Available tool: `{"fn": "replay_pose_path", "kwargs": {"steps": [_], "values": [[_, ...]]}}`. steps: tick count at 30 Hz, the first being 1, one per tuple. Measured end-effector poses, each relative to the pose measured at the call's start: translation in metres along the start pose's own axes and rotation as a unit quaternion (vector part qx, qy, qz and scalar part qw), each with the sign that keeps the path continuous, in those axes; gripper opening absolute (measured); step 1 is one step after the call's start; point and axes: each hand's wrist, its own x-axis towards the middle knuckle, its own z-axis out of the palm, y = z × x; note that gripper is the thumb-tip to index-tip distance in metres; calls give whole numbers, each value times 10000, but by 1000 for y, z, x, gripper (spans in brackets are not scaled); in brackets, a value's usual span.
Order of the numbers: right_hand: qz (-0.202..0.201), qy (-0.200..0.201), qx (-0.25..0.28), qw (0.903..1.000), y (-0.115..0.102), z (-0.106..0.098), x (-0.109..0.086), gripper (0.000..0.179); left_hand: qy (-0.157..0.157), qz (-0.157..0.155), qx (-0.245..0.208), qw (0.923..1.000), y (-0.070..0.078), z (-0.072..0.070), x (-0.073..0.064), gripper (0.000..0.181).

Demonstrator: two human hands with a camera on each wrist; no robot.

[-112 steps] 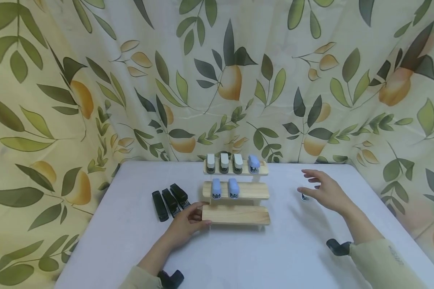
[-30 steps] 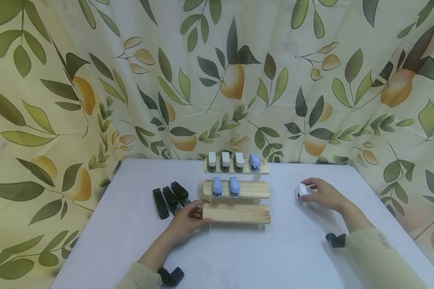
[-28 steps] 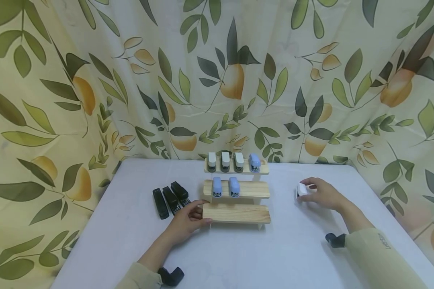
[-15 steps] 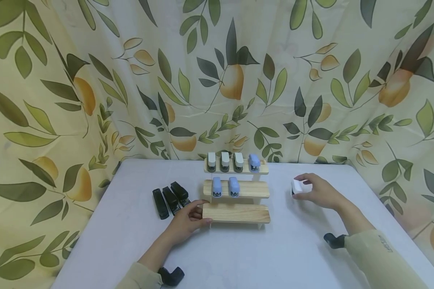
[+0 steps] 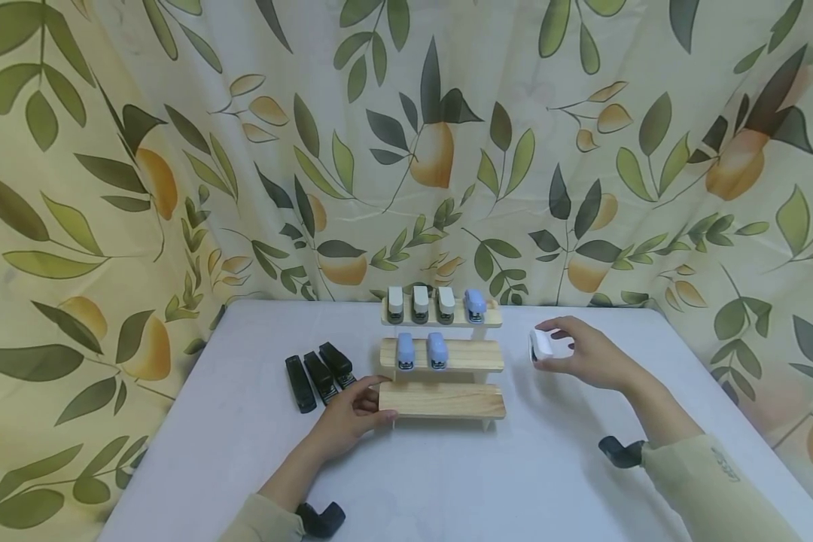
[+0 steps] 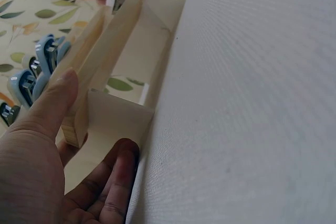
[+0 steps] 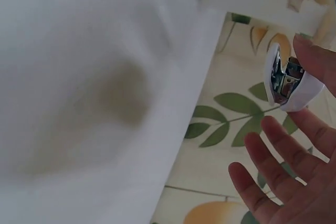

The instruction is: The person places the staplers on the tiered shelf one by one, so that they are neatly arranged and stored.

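Note:
In the head view, my left hand (image 5: pixel 344 423) grips the left end of the lowest board of a three-tier wooden rack (image 5: pixel 443 401). The left wrist view has the thumb on top of that board (image 6: pixel 107 51) and fingers beneath it. My right hand (image 5: pixel 591 357) pinches a small white stapler (image 5: pixel 540 345) between thumb and index finger, right of the rack. In the right wrist view this stapler (image 7: pixel 305 92) is held off the table, its metal mouth showing, while the other fingers spread loosely. Two blue staplers (image 5: pixel 436 351) stand on the middle tier.
On the top tier stand three white-and-grey staplers (image 5: pixel 420 304) and one blue stapler (image 5: pixel 475 306). Black staplers (image 5: pixel 317 376) lie left of the rack, near my left hand. A white cloth covers the table (image 5: pixel 447 482); a leaf-patterned curtain (image 5: pixel 406 150) hangs behind it.
My right hand has come down on the white stapler, gripped it, then lifted it and carried it left toward the rack. The left hand has stayed on the lowest board.

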Motion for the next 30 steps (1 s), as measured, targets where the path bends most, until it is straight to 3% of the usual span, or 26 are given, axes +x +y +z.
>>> {"fn": "replay_pose_path", "kwargs": {"steps": [20, 30], "values": [[-622, 267, 79, 9977, -38, -1, -8, 69, -49, -68, -46, 10000, 0, 1, 0, 62], [-972, 351, 152, 9945, -56, 8, -7, 66, -52, -74, -25, 10000, 1, 0, 0, 63]]}}
